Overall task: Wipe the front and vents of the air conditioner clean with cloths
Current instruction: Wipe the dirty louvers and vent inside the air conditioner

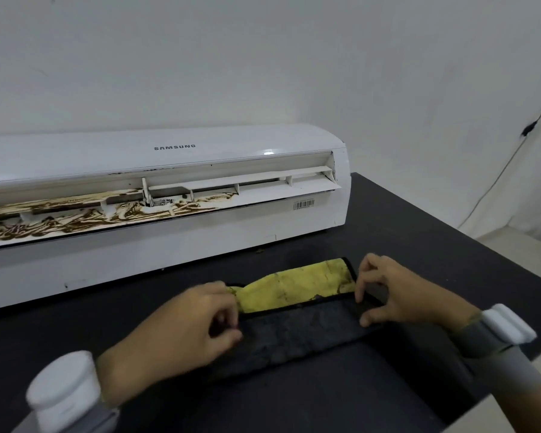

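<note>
Our left hand and right hand pinch opposite ends of a fuzzy yellow-and-black cloth. A glossy white air conditioner lies beyond.

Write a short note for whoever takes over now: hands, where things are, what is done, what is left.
The left hand pinches the left end of the cloth. The right hand pinches its right end.
The cloth, yellow and dark, lies on the black table in front of the air conditioner.
Done: the right part of the vent looks white.
Left: brown smears cover its left and middle; wipe them, then the front.
</note>
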A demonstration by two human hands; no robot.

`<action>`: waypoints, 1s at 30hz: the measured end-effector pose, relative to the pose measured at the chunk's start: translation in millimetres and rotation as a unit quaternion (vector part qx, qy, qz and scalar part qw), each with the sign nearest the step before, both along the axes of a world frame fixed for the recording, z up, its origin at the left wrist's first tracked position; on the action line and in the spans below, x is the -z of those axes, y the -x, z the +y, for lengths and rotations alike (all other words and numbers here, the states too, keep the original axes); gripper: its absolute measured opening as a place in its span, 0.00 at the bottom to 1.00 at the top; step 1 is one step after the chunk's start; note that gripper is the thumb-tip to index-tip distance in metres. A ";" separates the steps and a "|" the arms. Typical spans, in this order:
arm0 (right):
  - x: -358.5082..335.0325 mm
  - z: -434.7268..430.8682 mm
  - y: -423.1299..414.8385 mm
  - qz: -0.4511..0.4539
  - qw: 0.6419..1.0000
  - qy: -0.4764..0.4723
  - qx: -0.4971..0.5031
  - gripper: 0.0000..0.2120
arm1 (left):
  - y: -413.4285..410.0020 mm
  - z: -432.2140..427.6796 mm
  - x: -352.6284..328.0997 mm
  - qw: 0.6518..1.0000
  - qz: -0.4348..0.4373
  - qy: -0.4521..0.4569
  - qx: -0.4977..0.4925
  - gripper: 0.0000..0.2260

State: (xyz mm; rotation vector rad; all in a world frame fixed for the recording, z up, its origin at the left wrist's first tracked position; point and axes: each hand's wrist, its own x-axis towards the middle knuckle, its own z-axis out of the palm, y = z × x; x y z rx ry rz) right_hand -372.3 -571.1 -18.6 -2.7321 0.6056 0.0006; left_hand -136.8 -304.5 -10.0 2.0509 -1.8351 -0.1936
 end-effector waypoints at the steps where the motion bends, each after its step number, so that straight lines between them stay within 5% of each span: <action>1: -2.1 2.0 2.1 0.035 0.999 -0.021 -0.018 0.18 | 8.8 -0.5 2.3 0.999 0.000 -0.030 0.026 0.12; 3: -1.8 3.0 6.1 0.095 0.994 -0.035 -0.034 0.21 | 20.6 -2.2 13.7 0.991 -0.069 -0.104 0.041 0.20; 5: -1.7 2.4 8.5 0.084 0.996 -0.011 -0.042 0.13 | 21.3 -5.9 18.6 0.989 -0.096 -0.114 0.021 0.15; 8: -6.2 -3.3 7.9 -0.010 1.000 -0.006 -0.018 0.11 | 7.6 -15.1 14.5 0.996 -0.025 -0.077 -0.022 0.05; 14: 1.5 -14.8 -23.8 -0.194 0.971 -0.051 0.132 0.08 | -34.5 -43.9 7.8 0.990 0.062 -0.042 -0.116 0.08; 21: 13.3 13.0 -46.0 -0.053 0.930 0.135 0.338 0.21 | -18.8 -60.2 7.0 0.985 -0.131 -0.049 -0.103 0.10; 25: 19.6 46.7 -65.8 0.033 0.909 0.096 0.405 0.33 | 2.8 -71.4 13.7 0.991 -0.102 -0.065 -0.065 0.12; 30: 13.5 57.5 -98.0 -0.044 0.913 0.025 0.406 0.20 | 5.7 -79.9 21.3 0.988 -0.085 -0.111 -0.067 0.18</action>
